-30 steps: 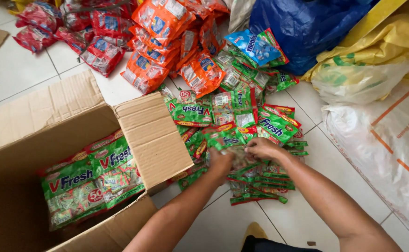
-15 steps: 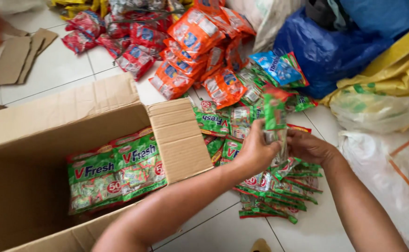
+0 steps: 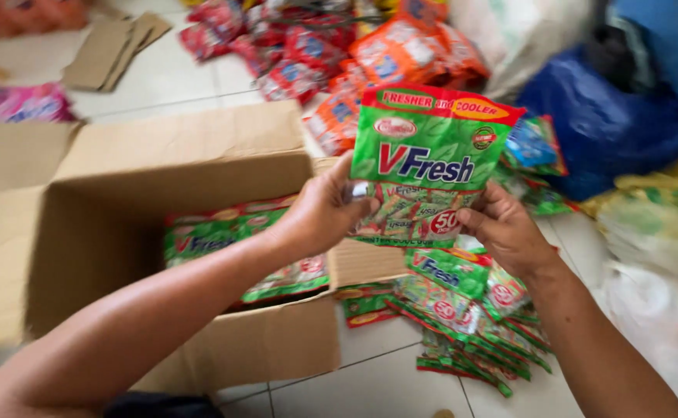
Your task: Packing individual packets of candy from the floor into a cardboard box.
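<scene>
Both my hands hold up a stack of green candy bags (image 3: 425, 166) with red top edges. My left hand (image 3: 325, 210) grips the stack's lower left side, my right hand (image 3: 503, 229) its lower right. The stack hangs above the right flap of an open cardboard box (image 3: 122, 232). Inside the box lie more green candy bags (image 3: 223, 232), flat against the bottom. Below my right hand, a loose pile of the same green bags (image 3: 463, 317) rests on the tiled floor.
Orange and red snack bags (image 3: 339, 54) are heaped on the floor behind the box. A pink package (image 3: 21, 102) and cardboard scraps (image 3: 110, 50) lie at the left. A blue plastic bag (image 3: 625, 116) and white sacks (image 3: 656, 232) crowd the right side.
My hands have gathered green bags from the floor pile and lifted them up and leftward, over the box's edge. The view has shifted so the box sits more central.
</scene>
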